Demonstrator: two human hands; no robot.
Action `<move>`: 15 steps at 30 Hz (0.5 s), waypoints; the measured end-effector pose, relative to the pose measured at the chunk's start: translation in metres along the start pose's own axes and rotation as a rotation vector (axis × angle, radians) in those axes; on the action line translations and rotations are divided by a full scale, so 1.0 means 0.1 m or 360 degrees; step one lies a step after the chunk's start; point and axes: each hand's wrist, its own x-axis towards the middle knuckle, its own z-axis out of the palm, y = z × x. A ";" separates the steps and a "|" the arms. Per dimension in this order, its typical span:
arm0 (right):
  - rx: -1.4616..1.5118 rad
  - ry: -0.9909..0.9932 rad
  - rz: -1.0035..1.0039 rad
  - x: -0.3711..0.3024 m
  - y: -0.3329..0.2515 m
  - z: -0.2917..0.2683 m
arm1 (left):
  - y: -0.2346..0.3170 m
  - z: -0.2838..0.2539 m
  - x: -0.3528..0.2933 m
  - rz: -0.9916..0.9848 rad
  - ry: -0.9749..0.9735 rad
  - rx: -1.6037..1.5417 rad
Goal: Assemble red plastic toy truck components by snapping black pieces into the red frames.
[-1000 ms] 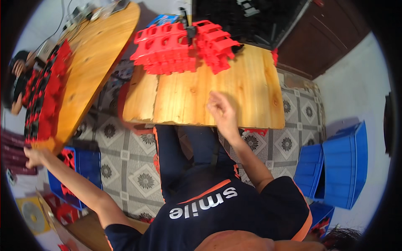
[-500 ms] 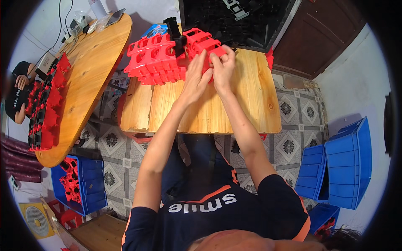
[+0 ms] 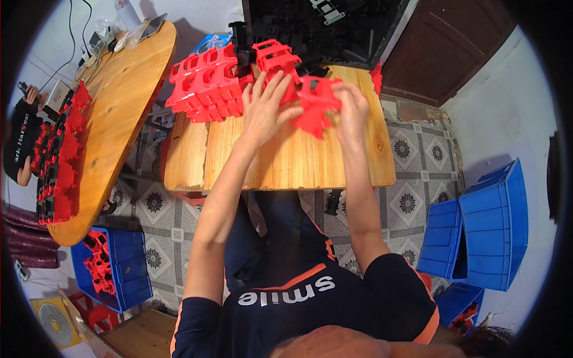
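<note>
My right hand (image 3: 353,114) is closed on the edge of a red plastic frame (image 3: 319,98), held over the wooden table and slightly blurred. Beside it, my left hand (image 3: 262,110) has its fingers spread, their tips at the near side of a small stack of red plastic frames (image 3: 276,55). Whether those fingertips press on the stack I cannot tell. A larger block of red plastic frames (image 3: 208,83) is piled to the left of my left hand. Black plastic parts (image 3: 241,45) stand between the two piles.
A large black tray (image 3: 334,36) of black parts, with a grey metal piece (image 3: 327,11), sits at the table's far side. On the left, a second wooden table (image 3: 128,89) carries a row of red and black parts; a person is behind it. Blue crates (image 3: 492,230) stand on the right.
My right hand has moved right, drawing a red frame away from the stack. My left hand has shifted left and spread its fingers.
</note>
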 end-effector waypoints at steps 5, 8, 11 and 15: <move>0.0291 -0.0235 0.0218 -0.44 -0.33 -0.23 | 0.74 -0.38 -0.41 -0.0569 -0.0221 -0.1848; 0.0161 -0.0940 0.0626 -0.42 -0.37 -0.12 | 0.84 -0.36 -0.84 -0.0856 -0.0085 -0.1891; -0.0838 -0.0570 -0.0272 0.33 0.16 -0.04 | 0.75 -0.38 -1.30 -0.1508 -0.0149 -0.2678; -0.1819 0.0049 -0.1500 1.40 0.89 -0.03 | 0.75 -0.44 -1.53 -0.1567 -0.0232 -0.3144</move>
